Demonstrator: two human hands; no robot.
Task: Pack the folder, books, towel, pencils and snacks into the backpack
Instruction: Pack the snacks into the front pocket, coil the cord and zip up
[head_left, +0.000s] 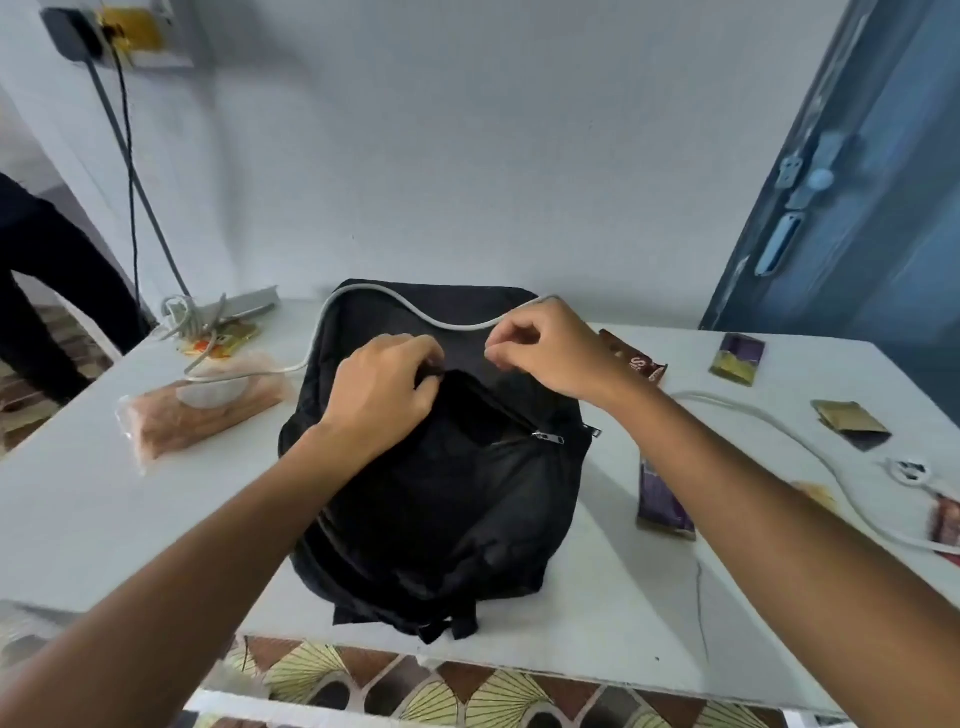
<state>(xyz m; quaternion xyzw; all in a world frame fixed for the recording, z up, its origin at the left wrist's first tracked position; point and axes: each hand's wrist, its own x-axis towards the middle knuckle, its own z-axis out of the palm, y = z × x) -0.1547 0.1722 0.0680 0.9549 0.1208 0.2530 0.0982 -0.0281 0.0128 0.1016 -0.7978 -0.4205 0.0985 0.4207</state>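
Note:
A black backpack (441, 483) lies flat on the white table (78, 509), its front pocket unzipped, with the zipper pull (548, 436) at the right end. My left hand (384, 395) pinches the pocket's upper left edge. My right hand (545, 353) pinches the fabric just above the opening. Snack packets lie around: a clear bag of orange snacks (197, 421) to the left, a brown bar (636, 361) behind my right wrist, a purple bar (662, 504) to the right, and a purple-gold packet (736, 358) farther right.
A white cable (395, 301) runs across the backpack's top and along the table's right side. Keys and small wrappers (218, 332) sit at the back left. A gold packet (849, 421) lies far right. A blue door (857, 208) stands at right; a person's dark leg (47, 270) at left.

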